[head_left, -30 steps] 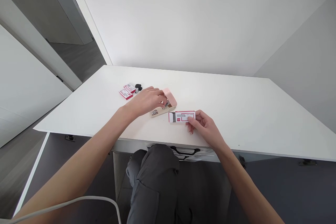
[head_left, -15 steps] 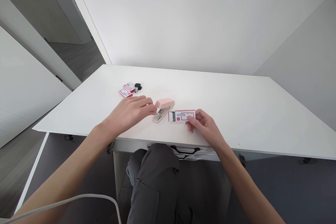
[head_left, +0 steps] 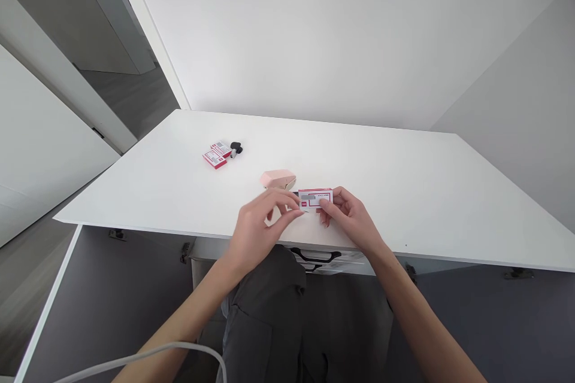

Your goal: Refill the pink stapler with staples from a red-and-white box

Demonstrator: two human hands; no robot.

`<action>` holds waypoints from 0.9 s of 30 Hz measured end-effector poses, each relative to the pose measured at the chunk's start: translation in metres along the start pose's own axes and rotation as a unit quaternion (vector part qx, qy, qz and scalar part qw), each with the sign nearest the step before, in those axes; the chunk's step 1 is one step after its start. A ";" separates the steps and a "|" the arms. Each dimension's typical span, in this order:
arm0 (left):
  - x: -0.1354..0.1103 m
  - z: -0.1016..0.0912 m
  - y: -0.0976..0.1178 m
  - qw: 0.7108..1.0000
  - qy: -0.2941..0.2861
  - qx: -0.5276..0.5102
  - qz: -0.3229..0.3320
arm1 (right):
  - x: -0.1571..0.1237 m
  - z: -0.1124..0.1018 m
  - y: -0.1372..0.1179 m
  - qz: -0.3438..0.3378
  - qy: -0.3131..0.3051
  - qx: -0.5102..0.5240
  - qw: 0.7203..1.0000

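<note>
My right hand (head_left: 353, 218) holds a small white and red staple box (head_left: 313, 196) by its right end, thumb on the printed face. At the box's left end, my left hand (head_left: 263, 222) has its thumb and fingers closed around the end flap; what lies between the fingertips is partly hidden. Just behind my left hand a pink stapler (head_left: 277, 178) rests on the white desk (head_left: 381, 179), its front part covered by the fingers.
Two more red and white boxes (head_left: 214, 158) lie at the back left, beside a small black object with a metallic end (head_left: 236, 148). A white cable (head_left: 179, 345) crosses my left forearm. Below the desk edge is a drawer with a black handle (head_left: 317, 256).
My left hand has left the stapler and moved right and nearer to me, onto the left end of the staple box. My right hand keeps its hold on the box.
</note>
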State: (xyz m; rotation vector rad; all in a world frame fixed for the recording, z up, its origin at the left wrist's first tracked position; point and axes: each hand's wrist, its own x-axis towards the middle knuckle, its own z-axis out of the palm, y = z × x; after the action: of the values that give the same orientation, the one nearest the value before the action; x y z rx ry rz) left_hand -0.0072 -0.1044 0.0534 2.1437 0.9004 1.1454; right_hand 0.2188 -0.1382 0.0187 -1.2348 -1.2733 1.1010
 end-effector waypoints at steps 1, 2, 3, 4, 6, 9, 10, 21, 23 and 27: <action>0.000 0.003 -0.001 1.000 -0.019 0.002 0.007 | 0.000 0.000 0.001 -0.001 -0.003 0.001 1.000; 0.000 0.006 -0.002 0.999 -0.036 0.012 0.009 | 0.000 -0.001 0.001 -0.002 -0.004 0.003 1.000; 0.001 0.008 -0.004 0.999 -0.046 0.028 0.007 | 0.000 -0.001 0.001 -0.003 -0.004 0.005 1.000; 0.001 0.010 -0.006 0.998 -0.048 0.045 0.001 | 0.000 -0.001 0.002 -0.004 -0.004 0.007 1.000; 0.001 0.011 -0.011 0.997 -0.035 0.075 -0.013 | 0.000 -0.001 0.001 -0.006 -0.001 0.010 1.000; 0.001 0.008 -0.015 0.994 -0.010 0.100 -0.031 | 0.000 0.000 0.000 -0.005 0.000 0.008 1.000; 0.000 0.007 -0.016 0.994 -0.004 0.105 -0.035 | 0.000 0.000 -0.001 -0.004 0.002 0.007 1.000; 0.002 0.005 -0.020 0.984 -0.004 0.153 -0.095 | -0.001 0.000 -0.001 -0.009 0.000 0.008 1.000; 0.003 0.008 -0.019 0.979 0.000 0.187 -0.082 | -0.001 0.000 -0.001 -0.012 -0.003 0.010 1.000; 0.005 0.012 -0.018 0.965 0.016 0.259 -0.043 | -0.001 0.001 -0.002 -0.013 -0.006 0.012 1.000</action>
State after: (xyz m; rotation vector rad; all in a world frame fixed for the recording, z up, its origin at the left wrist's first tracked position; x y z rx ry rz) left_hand 0.0000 -0.0908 0.0374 2.4614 1.4178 0.9777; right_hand 0.2175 -0.1392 0.0209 -1.1918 -1.2786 1.1035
